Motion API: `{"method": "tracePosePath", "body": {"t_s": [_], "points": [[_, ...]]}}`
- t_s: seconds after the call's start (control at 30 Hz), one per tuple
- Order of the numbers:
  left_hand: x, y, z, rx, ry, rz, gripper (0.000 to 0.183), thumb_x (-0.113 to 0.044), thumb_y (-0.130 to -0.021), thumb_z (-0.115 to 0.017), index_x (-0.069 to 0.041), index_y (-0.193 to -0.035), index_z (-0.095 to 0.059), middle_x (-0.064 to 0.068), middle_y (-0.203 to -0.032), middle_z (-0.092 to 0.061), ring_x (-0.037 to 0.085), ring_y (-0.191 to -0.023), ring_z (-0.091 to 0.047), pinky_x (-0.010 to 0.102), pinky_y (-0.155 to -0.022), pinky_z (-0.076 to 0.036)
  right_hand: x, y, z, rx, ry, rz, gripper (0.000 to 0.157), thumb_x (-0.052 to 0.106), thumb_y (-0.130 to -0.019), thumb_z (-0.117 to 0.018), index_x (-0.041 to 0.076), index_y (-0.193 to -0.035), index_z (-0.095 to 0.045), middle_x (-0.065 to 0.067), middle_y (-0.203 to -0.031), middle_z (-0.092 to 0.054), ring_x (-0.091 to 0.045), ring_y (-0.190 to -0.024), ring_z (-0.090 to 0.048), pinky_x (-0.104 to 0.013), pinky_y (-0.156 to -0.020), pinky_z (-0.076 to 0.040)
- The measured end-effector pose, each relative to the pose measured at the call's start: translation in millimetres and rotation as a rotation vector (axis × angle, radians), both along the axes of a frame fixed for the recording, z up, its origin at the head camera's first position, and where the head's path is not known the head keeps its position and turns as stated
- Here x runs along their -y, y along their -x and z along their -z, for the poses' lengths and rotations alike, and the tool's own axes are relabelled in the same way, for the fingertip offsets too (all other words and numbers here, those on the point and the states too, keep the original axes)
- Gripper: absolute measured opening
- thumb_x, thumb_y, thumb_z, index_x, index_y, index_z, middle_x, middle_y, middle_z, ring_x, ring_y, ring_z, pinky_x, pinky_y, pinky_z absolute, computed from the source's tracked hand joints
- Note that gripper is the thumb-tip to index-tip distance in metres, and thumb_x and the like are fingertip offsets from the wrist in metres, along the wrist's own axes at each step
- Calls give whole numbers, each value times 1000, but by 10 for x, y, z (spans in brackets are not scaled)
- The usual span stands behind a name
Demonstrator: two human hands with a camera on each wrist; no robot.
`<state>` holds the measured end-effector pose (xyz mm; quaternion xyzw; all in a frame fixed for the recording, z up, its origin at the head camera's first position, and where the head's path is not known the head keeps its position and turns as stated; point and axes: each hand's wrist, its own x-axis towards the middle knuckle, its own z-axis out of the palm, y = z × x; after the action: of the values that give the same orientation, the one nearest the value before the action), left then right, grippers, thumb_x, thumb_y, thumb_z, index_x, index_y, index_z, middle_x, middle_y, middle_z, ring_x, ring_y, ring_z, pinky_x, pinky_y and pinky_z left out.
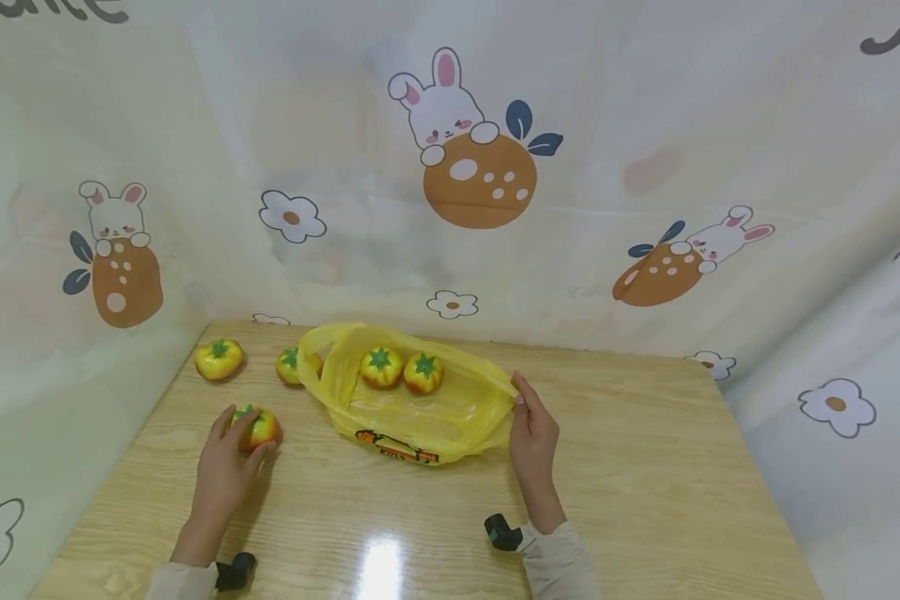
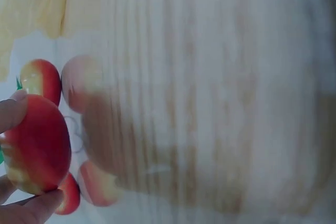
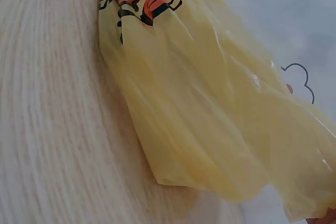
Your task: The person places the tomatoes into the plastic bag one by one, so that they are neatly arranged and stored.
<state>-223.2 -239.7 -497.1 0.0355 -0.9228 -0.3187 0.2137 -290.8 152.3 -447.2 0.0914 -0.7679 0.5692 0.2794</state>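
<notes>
My left hand [image 1: 225,467] grips a yellow-and-red tomato [image 1: 266,430] with a green leafy top, left of the bag. In the left wrist view, the fingers and thumb pinch the sides of this tomato [image 2: 42,145]. A yellow plastic bag [image 1: 420,421] with a dark and orange print lies with its mouth spread. Inside it sit two tomatoes, one on the left [image 1: 381,368] and one on the right [image 1: 423,373]. My right hand [image 1: 534,437] pinches the bag's right rim. In the right wrist view the bag [image 3: 194,114] hangs in folds, and most of that hand is out of frame.
One tomato [image 1: 219,360] stands at the table's back left corner. Another tomato [image 1: 288,367] is partly hidden behind the bag's left handle. The wooden table [image 1: 645,467] meets a patterned cloth [image 1: 330,275] at its back and sides.
</notes>
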Motion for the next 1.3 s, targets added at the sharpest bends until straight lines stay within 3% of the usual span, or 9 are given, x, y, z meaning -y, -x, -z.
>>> {"method": "tracePosePath", "body": {"t_s": [0.1,0.27,0.6,0.73,0.87,0.97,1.17,1.3], "points": [[-12,7,-10,-54,-1,2,53,0,-77,-80,8,-125,-58,40,-137,-41,62,-117,-46,72,-89,-43,1,-10,25,1,7,-12,33,-16,-95,-46,-16,-126,-57,-31,-125,-61,-37,-100,-63,-5,-89,-44],[-47,65,-80,-130,2,9,53,2,-75,-81,8,-123,-59,40,-135,-43,61,-118,-47,71,-88,-44,-8,-15,46,-10,6,-26,33,-15,-95,-46,-16,-126,-56,-31,-125,-60,-38,-88,-61,-5,-89,-43],[-225,214,-290,-135,-21,30,52,2,-77,-80,5,-124,-59,36,-138,-43,57,-123,-45,69,-91,-45,12,-37,34,37,20,-25,32,-16,-94,-47,-17,-125,-57,-31,-125,-60,-44,-113,-58,-6,-91,-43],[-343,276,-358,-129,-17,60,53,-2,-78,-80,3,-126,-59,34,-141,-41,56,-123,-46,67,-90,-46,30,-49,39,51,21,-22,32,-16,-94,-48,-16,-124,-58,-30,-125,-61,-43,-113,-59,-7,-91,-43],[-468,334,-419,-157,-13,94,54,-3,-78,-81,1,-128,-59,32,-142,-41,54,-124,-47,65,-91,-47,48,-65,35,64,24,-31,32,-15,-95,-47,-15,-125,-58,-30,-125,-61,-36,-86,-61,-7,-82,-44],[-561,364,-463,-192,-6,123,55,-4,-78,-81,-1,-128,-59,31,-143,-42,52,-124,-48,63,-91,-49,52,-74,30,67,15,-33,32,-14,-95,-47,-15,-125,-58,-31,-123,-62,-26,-67,-51,-9,-74,-42],[-738,405,-559,-248,-8,158,54,-5,-77,-81,-3,-127,-60,30,-143,-43,50,-126,-48,60,-89,-51,33,-70,47,78,7,-30,31,-14,-95,-47,-16,-124,-58,-32,-105,-66,-5,-56,-36,-13,-61,-39],[-885,428,-666,-265,-47,203,54,-6,-77,-82,-4,-127,-62,28,-143,-45,49,-126,-48,61,-88,-51,3,15,218,77,16,-25,32,-13,-96,-47,-13,-126,-59,-30,-90,-65,-1,-53,-32,-14,-56,-37]]}}
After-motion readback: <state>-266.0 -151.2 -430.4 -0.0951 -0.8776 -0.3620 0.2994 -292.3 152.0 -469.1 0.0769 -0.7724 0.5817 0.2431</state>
